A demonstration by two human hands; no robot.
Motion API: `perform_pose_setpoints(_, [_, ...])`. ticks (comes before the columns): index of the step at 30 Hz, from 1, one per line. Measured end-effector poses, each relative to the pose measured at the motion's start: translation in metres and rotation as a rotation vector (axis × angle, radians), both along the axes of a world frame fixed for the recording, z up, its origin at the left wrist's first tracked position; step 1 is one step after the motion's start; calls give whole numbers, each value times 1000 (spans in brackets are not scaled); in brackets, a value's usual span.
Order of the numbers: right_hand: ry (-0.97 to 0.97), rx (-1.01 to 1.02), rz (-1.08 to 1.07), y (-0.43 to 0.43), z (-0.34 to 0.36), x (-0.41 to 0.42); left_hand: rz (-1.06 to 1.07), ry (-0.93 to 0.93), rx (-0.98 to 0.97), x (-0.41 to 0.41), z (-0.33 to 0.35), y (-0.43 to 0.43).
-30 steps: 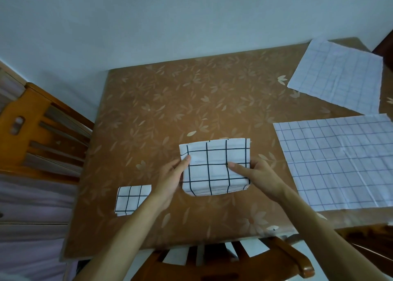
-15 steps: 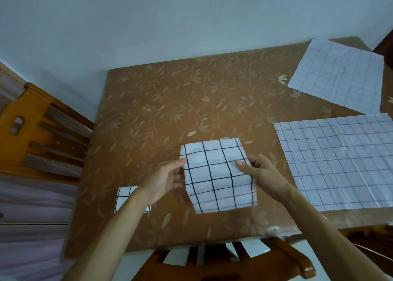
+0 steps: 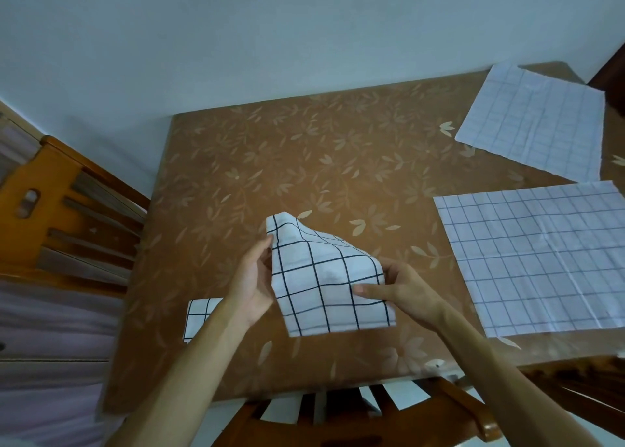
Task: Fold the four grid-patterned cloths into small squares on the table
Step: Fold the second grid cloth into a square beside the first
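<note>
Seen from above, two bare forearms reach in from the bottom edge over a brown worktop (image 3: 304, 162) printed with pale leaves. Between the hands is a partly folded white cloth with a bold black grid (image 3: 324, 284), lifted over the near middle of the worktop. Its far left corner peaks upward and its near edge hangs low.

The left hand (image 3: 252, 284) is turned palm inward, its fingers (image 3: 265, 248) pinching the cloth's left edge. The right hand (image 3: 406, 292) grips the right edge, with the thumb lying flat across the top of the cloth and the other digits tucked behind it.

A small folded black-grid square (image 3: 199, 314) lies by the left forearm, partly hidden by it. Two fine-grid cloths lie spread flat: a near one (image 3: 541, 260) at the right and a far one (image 3: 531, 125) at the far right corner.
</note>
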State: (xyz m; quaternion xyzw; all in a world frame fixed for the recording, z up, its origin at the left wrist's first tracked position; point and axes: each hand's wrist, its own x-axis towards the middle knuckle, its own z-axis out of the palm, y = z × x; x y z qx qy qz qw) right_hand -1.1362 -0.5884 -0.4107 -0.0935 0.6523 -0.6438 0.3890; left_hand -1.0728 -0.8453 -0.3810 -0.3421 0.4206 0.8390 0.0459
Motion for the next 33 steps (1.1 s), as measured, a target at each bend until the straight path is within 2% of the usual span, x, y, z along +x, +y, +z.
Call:
perform_pose_setpoints(7, [-18, -25, 23, 5, 8, -2, -93, -38, -185, -8, -5, -8])
perform_pose_setpoints(13, [-137, -82, -127, 3, -3, 1, -317, -30, -287, 1, -12, -4])
perform_pose_setpoints(19, [-278, -15, -132, 5, -10, 5, -355, -74, -298, 8, -21, -9])
perform_pose_setpoints(26, [-244, -94, -186, 3, -14, 0, -338, -66, -191, 12, -20, -11])
perform_pose_setpoints(33, [-222, -72, -151, 3, -16, -1, -303, -63, -281, 10, -20, -19])
